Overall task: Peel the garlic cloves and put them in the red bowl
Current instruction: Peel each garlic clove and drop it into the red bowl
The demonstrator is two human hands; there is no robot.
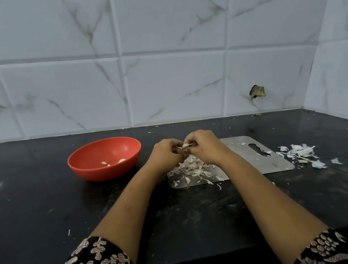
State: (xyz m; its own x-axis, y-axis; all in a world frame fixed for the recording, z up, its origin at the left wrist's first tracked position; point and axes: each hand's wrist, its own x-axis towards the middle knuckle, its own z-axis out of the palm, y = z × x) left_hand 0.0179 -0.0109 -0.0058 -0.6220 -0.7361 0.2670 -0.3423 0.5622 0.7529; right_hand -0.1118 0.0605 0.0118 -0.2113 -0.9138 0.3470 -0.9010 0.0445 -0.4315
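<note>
Nearest are two patterned sleeves (92, 263), with bare forearms reaching out over the black counter (49, 206). Beyond them the left hand (166, 151) and right hand (204, 148) meet, fingers curled, pinching one garlic clove (186, 145) between them above a heap of peelings (191, 168) on the steel board (276, 160). The clove looks small, light and firm, its skin papery and brittle. It is probably best held by its sides while a nail lifts the skin from one end, and once bare it may turn slippery. To the left the red bowl (101, 174) holds a few peeled cloves (121, 160). More skins and cloves (301, 152) lie on the counter to the right.
</note>
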